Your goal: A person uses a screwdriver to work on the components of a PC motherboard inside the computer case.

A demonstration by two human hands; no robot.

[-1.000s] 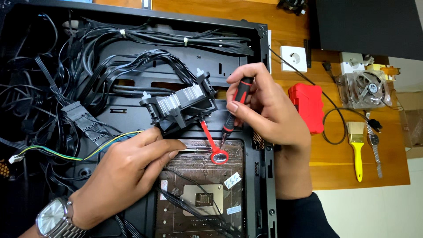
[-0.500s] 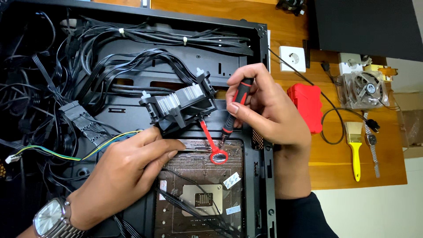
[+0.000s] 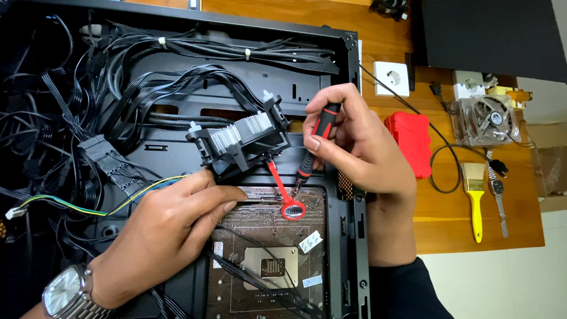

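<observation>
Screwdriver (image 3: 316,139): red and black handle, held in the right hand (image 3: 360,147), tip down on the brown circuit board (image 3: 266,236) inside the black computer case (image 3: 348,118)
Right hand: closed around the screwdriver handle, fingers pinching it near the top
Left hand (image 3: 171,224): lies flat, fingers stretched and pressing on the board edge, holding nothing; just below the cooler (image 3: 242,142)
Handling: I judge the screwdriver light and stiff, best taken at the ribbed handle; the cooler looks fragile at its thin metal fins, better gripped by the black frame
Red loop piece (image 3: 286,198): thin plastic, lies on the board beside the tip
Labels: two small white stickers (image 3: 311,241) on the board, tilted
Table (image 3: 449,218): red box (image 3: 413,142), yellow brush (image 3: 474,195), white socket (image 3: 391,78)
</observation>
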